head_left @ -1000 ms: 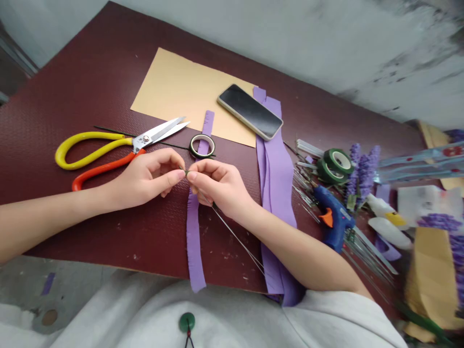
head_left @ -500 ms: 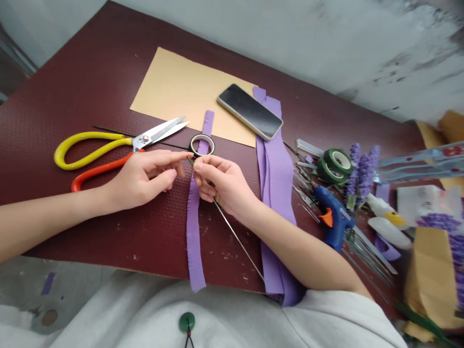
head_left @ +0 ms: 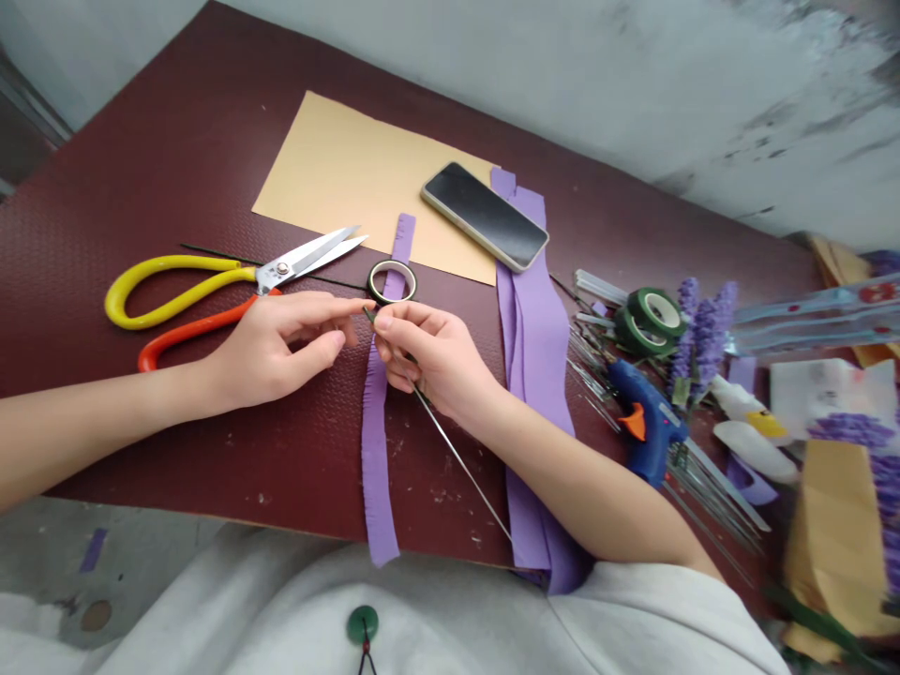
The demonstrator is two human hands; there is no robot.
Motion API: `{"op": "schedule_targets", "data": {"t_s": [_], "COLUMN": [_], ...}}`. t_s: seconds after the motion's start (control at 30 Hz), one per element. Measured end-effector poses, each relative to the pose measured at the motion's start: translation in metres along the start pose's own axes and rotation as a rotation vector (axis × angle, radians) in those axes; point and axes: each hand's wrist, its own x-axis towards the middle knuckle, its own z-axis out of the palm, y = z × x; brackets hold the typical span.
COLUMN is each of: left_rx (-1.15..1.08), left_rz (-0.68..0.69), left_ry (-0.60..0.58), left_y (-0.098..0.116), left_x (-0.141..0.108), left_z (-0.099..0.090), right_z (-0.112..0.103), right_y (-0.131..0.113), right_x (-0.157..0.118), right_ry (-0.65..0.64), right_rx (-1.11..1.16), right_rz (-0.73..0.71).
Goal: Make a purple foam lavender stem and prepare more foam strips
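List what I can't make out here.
In the head view:
Upper stretch of the wire: hidden by the right hand.
Whether the left hand touches the green tip: too small to tell.
Part of the tan sheet: covered by the phone.
Purple flowers far right: cut off by the edge.

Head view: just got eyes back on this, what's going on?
The right hand pinches a thin wire near its green tip. The left hand is open, one of its fingers stretched out to that tip. Just beyond, a tape roll lies over a purple strip. The scissors lie open beside the left hand.
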Motion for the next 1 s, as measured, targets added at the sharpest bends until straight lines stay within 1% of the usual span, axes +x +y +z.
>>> {"op": "schedule_targets", "data": {"t_s": [0.27,0.33,0.47,0.53,0.63,0.77,0.83,0.9,1.0], "left_rx": [0.013,-0.037,-0.133,-0.133,-0.052,0.22,0.314,0.356,0.39], "left_rz": [-0.027,-0.067,-0.207,-0.216,-0.111,0.106,0.21,0.257,0.243], "left_ry": [-0.004,-0.008,0.018,0.041,0.021,-0.019,-0.038,-0.061,-0.085], "left_y": [0.001,0.003,0.009,0.01,0.011,0.006,0.002,0.0,-0.002], "left_x": [0.0,0.001,0.003,0.004,0.005,0.008,0.009,0.009,0.009], "left_z": [0.0,0.0,0.001,0.001,-0.002,-0.01,-0.013,-0.016,-0.018], "right_z": [0.0,0.0,0.002,0.002,0.003,0.002,0.0,-0.001,-0.001], "right_y": [-0.001,-0.001,-0.001,-0.001,-0.001,-0.003,-0.004,-0.005,-0.007], "right_x": [0.0,-0.001,-0.001,-0.002,-0.003,-0.002,-0.002,-0.002,-0.003], "right_ry": [-0.002,-0.005,-0.016,-0.023,-0.044,-0.092,-0.104,-0.111,-0.117], "right_rx": [0.014,0.016,0.003,-0.002,-0.012,-0.059,-0.098,-0.141,-0.178], "right_rz": [0.001,0.0,0.012,0.029,0.055,0.081,0.079,0.054,0.016]}}
